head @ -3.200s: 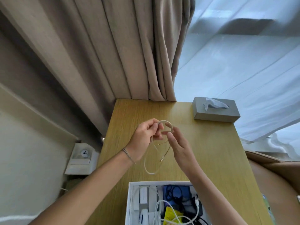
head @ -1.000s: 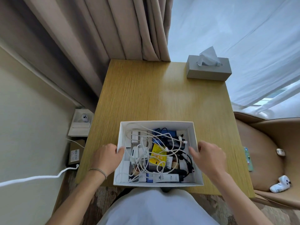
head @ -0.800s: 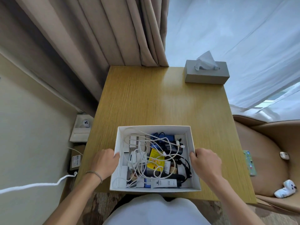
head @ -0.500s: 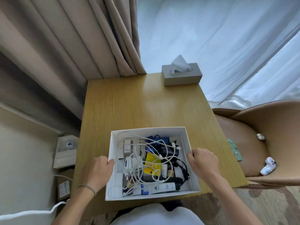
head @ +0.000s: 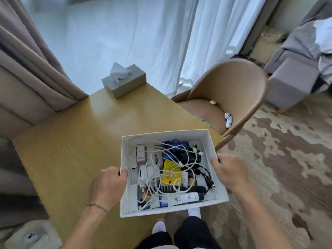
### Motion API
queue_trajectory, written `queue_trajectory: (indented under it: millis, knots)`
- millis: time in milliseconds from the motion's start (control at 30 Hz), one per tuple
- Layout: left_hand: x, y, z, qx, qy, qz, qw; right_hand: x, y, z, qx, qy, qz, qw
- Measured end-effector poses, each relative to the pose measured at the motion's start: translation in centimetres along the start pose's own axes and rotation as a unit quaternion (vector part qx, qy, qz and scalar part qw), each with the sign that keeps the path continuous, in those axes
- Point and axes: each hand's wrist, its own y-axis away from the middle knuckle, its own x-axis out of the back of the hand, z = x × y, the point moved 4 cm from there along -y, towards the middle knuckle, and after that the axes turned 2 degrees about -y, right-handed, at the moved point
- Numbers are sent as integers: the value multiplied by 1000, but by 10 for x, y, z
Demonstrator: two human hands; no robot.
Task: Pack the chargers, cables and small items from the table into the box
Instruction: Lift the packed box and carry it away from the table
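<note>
The white box (head: 165, 135) is lifted off the wooden table (head: 75, 137) and held past its near right corner, over the floor and my legs. My left hand (head: 107, 186) grips its left wall, my right hand (head: 228, 169) its right wall. Inside lie tangled white cables (head: 159, 164), white chargers (head: 142, 174), a black cable (head: 204, 175), a blue pouch (head: 168, 155), a yellow packet (head: 169, 172) and a white tube (head: 186, 197).
A grey tissue box (head: 125, 83) stands at the table's far edge. A tan chair (head: 230, 90) to the right holds a white controller (head: 228, 120) and a small white item (head: 213, 102). Curtains hang behind. A grey ottoman (head: 292, 81) is at far right.
A cable was coiled above the table; then both hands took the box by its sides. The box has since come up off the table and swung right as the view turned.
</note>
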Motion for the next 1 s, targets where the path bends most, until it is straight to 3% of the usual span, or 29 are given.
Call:
queue_trajectory:
  millis: [467, 633, 800, 1000]
  knots:
    - [-79, 96, 171, -266, -13, -120, 956, 66, 228, 194, -273, -49, 97, 956]
    - [-132, 172, 243, -382, -38, -163, 909, 81, 343, 270, -366, -57, 135, 919]
    - [-173, 281, 313, -488, -127, -111, 857, 95, 468, 337, -451, -66, 170, 874]
    - [-227, 427, 381, -577, -153, -164, 786, 97, 616, 392, -576, -80, 220, 783]
